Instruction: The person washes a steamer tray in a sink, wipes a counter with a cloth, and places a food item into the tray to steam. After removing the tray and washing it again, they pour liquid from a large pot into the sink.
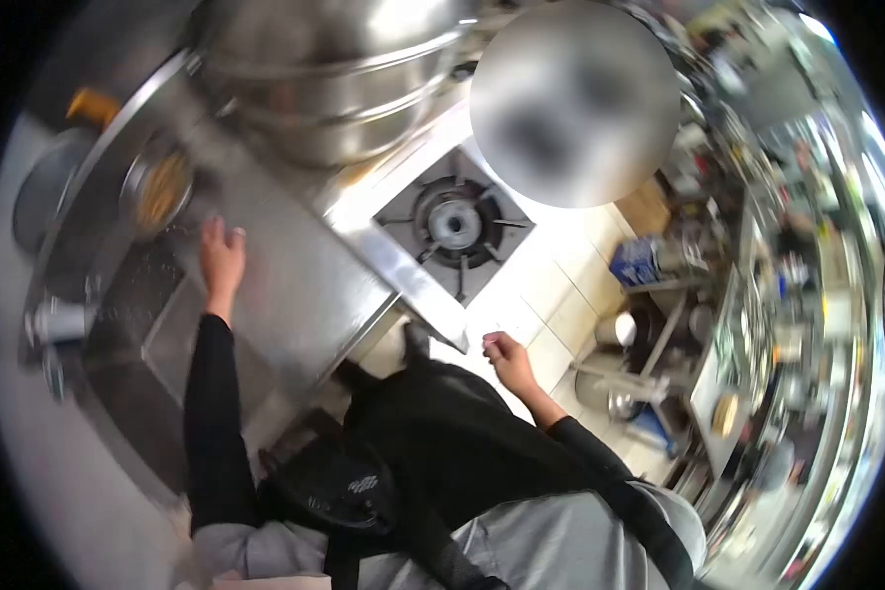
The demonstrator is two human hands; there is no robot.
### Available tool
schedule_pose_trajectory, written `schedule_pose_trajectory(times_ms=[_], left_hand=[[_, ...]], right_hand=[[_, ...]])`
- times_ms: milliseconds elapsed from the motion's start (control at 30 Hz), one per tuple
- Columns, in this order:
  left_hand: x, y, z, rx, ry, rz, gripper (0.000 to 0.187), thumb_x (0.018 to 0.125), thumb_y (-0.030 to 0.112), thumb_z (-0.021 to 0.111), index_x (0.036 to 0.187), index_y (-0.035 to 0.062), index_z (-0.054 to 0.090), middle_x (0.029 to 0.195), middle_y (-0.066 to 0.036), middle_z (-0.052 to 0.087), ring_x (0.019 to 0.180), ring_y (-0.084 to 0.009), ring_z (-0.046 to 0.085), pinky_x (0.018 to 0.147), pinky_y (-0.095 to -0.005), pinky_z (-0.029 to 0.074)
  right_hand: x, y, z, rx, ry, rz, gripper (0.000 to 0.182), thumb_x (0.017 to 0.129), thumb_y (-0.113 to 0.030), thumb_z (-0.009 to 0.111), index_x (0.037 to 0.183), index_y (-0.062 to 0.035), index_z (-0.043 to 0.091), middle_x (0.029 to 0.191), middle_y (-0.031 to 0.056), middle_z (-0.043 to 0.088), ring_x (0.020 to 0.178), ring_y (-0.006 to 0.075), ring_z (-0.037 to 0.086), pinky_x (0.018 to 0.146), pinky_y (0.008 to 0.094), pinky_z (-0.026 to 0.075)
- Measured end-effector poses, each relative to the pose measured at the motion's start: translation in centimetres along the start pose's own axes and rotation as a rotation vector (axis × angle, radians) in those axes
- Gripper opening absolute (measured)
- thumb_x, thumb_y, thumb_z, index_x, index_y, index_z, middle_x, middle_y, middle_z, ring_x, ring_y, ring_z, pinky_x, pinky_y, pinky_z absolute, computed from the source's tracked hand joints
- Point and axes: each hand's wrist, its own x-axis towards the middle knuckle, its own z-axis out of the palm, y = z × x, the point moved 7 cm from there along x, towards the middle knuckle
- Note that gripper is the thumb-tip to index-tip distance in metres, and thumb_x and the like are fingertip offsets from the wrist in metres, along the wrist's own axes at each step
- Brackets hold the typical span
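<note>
My left hand reaches out over the steel counter, its thumb and a finger apart and nothing visible between them. Just beyond its fingertips is a round metal bowl with yellowish-brown food inside. My right hand hangs over the tiled floor near the corner of the stove, with its fingers curled in. No object shows in it, though the inside of the palm is hidden. Between and beyond my hands, a gas burner sits bare in the stove top.
A large stacked metal steamer stands at the back of the counter. On the left are a sunken basin and an orange handle. A blurred person is beyond the burner. Shelving with pots and a blue box lines the right.
</note>
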Motion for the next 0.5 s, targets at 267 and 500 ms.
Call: schedule_pose_trajectory(times_ms=[267,500], left_hand=[[-1.3,-0.5,5.6,0.236,-0.017,-0.067,0.072,0.098,0.047,0.049,0.151,0.0016,0.033,0.158,-0.019,0.031,0.148,-0.0338,0.025,0.120,-0.0510,0.015],[-17.1,0.3,-0.2,0.015,0.008,-0.052,0.064,0.096,0.039,0.056,0.147,0.0045,0.041,0.154,-0.020,0.036,0.144,-0.0378,0.030,0.118,-0.0514,0.021]], right_hand=[[1.2,-2.2,2.7,-0.163,-0.168,-0.166,0.022,0.096,-0.021,0.063,0.109,-0.0023,0.066,0.079,0.0127,0.067,0.071,0.0184,0.063,0.069,0.0330,0.051],[6.1,1.9,2.8,0.104,-0.024,-0.103,0.019,0.099,-0.017,0.062,0.100,0.0014,0.064,0.081,0.0041,0.067,0.077,0.0088,0.061,0.072,0.0246,0.050]])
